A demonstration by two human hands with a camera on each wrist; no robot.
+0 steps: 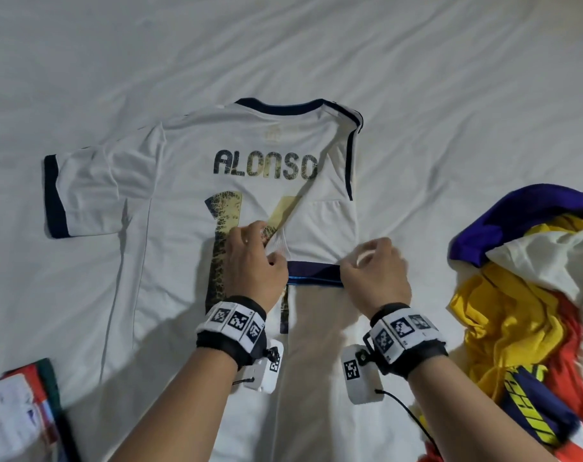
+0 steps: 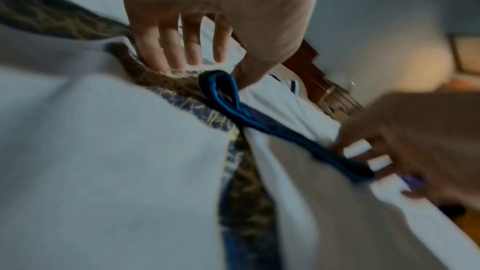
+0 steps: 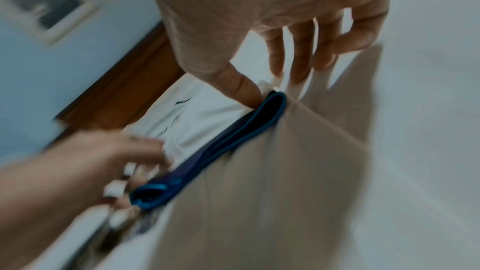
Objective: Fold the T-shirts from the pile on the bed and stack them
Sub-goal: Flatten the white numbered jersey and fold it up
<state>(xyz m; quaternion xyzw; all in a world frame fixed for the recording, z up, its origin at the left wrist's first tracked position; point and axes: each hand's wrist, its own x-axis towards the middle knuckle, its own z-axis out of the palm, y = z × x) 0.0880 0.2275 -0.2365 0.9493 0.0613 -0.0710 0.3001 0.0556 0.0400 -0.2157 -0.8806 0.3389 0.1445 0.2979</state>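
Nearest the lens, wrists banded, and just past them the left hand [image 1: 253,258] and right hand [image 1: 376,271], each pinching an end of the dark sleeve cuff [image 1: 313,277] stretched taut between them. Lay flat under both hands, back up: white jersey [image 1: 170,208], right side already folded in. Judged best to keep equal tension, set the cuff down square along the fold, then smooth outward before letting go. Waited right of the right hand: unfolded pile [image 1: 523,285]. Sat left of the left forearm: folded stack [image 1: 20,408].
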